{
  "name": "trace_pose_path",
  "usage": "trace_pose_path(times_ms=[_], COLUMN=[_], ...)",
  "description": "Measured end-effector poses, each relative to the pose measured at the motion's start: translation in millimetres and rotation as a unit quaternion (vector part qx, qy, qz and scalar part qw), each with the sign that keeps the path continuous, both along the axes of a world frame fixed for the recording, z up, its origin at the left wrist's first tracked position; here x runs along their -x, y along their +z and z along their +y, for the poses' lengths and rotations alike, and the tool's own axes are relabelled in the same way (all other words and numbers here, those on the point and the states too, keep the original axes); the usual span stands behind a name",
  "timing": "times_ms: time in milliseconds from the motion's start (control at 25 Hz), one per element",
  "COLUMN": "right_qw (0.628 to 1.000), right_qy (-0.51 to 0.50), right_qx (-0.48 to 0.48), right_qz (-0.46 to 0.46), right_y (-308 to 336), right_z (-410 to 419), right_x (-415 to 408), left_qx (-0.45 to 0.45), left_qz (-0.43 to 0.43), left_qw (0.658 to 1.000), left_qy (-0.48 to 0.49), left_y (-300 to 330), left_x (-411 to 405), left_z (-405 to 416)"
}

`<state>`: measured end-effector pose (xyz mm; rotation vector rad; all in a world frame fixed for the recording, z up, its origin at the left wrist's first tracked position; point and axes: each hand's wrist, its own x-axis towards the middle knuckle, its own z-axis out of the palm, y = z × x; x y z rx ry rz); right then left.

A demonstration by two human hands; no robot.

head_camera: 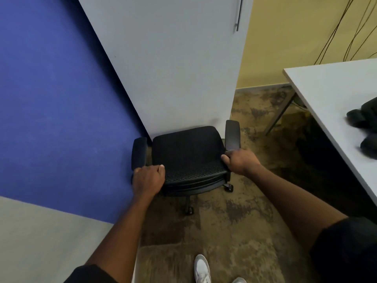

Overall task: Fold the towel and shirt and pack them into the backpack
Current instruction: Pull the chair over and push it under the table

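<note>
L hand | we're gripping chair at near end of its left armrest | R hand | we're curling fingers round seat's front-right corner | dark bundle lying on white surface at right (backpack or clothes, can't tell).

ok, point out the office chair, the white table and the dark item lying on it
office chair (187, 154): head view, middle of the black mesh seat.
white table (326, 86): head view, bare tabletop near its far corner.
dark item (365, 117): head view, its upper bulge at the right frame edge; cannot tell what it is.
</note>
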<state>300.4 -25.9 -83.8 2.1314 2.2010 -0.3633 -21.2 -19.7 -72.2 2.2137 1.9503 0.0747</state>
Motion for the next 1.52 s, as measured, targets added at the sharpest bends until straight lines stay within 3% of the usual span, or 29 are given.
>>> trace_pose_path(times_ms=[240,800,1080,1520], right_qw=[0.999,0.991,0.983,0.963], right_qy=[-0.028,-0.115,-0.164,-0.259], right_qx=[-0.021,-0.045,-0.049,-0.046], right_qz=[0.006,0.053,0.062,0.065], right_y=[1.8,7.2,9.4,8.5], right_z=[-37.4,-162.9,-223.0,-322.6], right_x=[-0.4,-24.3,-52.5,-85.4], left_qx=[-0.015,-0.074,-0.033,-0.053], left_qz=[0.033,-0.05,0.0,0.023], left_qw=[0.999,0.994,0.994,0.98], left_qy=[-0.024,-0.067,-0.103,-0.189], left_y=[-10.9,-6.4,-6.9,-3.0], left_x=[0.0,-26.6,-60.0,-115.7], left_z=[-15.9,-106.9,-139.7,-177.8])
